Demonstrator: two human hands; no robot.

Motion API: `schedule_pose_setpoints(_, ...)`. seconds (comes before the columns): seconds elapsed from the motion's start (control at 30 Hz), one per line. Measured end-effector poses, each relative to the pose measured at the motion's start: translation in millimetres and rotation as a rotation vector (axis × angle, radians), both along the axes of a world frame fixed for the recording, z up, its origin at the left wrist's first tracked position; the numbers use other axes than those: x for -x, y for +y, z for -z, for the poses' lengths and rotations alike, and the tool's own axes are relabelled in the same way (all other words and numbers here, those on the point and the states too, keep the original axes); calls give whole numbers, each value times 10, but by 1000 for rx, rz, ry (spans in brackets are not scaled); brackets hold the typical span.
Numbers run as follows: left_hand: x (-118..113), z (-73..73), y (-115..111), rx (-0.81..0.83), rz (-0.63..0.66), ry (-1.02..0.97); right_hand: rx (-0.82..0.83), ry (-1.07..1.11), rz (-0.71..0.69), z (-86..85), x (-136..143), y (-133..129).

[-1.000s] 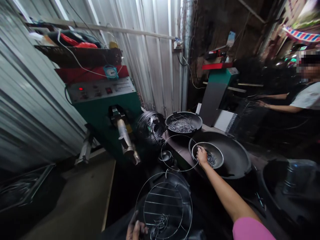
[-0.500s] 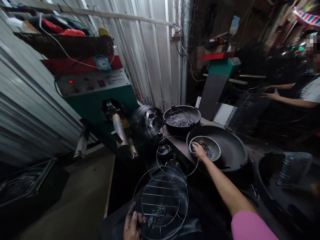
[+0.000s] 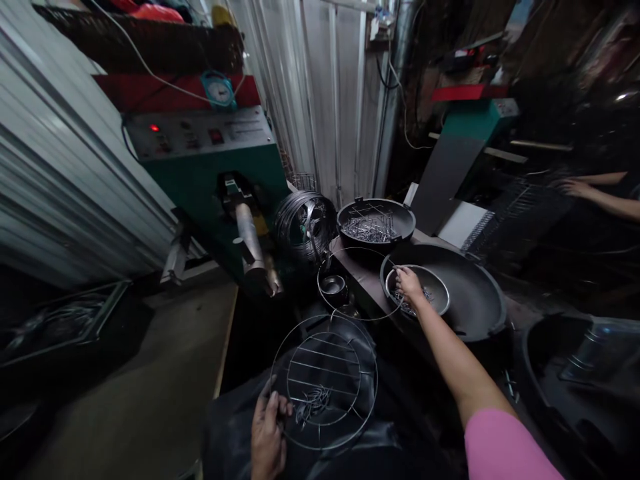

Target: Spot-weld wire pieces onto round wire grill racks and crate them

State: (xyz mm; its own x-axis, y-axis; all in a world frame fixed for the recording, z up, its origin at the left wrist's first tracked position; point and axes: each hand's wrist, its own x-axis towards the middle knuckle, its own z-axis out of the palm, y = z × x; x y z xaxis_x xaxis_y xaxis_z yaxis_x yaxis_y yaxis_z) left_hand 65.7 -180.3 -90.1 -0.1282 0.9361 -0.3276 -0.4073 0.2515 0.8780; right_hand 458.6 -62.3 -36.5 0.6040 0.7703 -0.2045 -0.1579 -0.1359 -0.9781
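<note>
My left hand (image 3: 269,427) grips the outer ring of a round wire rack (image 3: 324,372) over the dark-clothed lap. A small heap of bent wire pieces (image 3: 315,401) lies on the rack's lower bars. My right hand (image 3: 409,287) is at the left part of a small metal bowl (image 3: 443,293), with its fingers closed on the large thin wire ring (image 3: 360,318), which hangs out to the left. Short wire pieces (image 3: 425,295) lie in the bowl beneath that hand. The small bowl sits inside a wide dark pan (image 3: 475,300).
A green machine (image 3: 200,180) with a metal arm stands at the left, a wire coil (image 3: 306,223) beside it. Behind the small bowl is a pan of wire parts (image 3: 375,230). Another person's hand (image 3: 577,187) is at the far right.
The view has shifted, so the machine and pans appear displaced. My right hand has lifted slightly from the small bowl's rim with the thin ring. My left hand still holds the rack.
</note>
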Motion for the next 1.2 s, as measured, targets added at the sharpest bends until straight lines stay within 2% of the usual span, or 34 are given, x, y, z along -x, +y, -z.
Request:
schedule_pose_setpoints(0.2, 29, 97, 26, 15, -9, -28, 35, -6, -49, -11, -212, -191)
schedule_pose_setpoints(0.3, 8, 91, 42, 12, -3, -33, 39, 0, -235, -12, -129, -232)
schedule_pose_setpoints(0.43, -30, 4, 52, 13, -4, -46, 34, -25, -557, -81, 128, -238)
schedule_pose_setpoints(0.63, -17, -161, 168, 30, 35, -194, 55, -173, -869, -217, 725, -84)
schedule_pose_setpoints(0.77, -2, -222, 230, 49, 71, -281, 0, -354, -1031, -198, 1174, 144)
schedule_pose_setpoints(0.9, -2, -215, 225, 36, 72, -328, -47, -559, -1084, -55, 1412, 346)
schedule_pose_setpoints(1.03, -22, -187, 223, 48, 68, -332, -3, -672, -1075, 132, 1442, 435)
schedule_pose_setpoints(1.1, -41, -203, 229, 62, 60, -334, -5, -735, -1009, 194, 1409, 423)
schedule_pose_setpoints(1.2, -66, -277, 229, 90, 62, -369, -46, -828, -792, 205, 1299, 281)
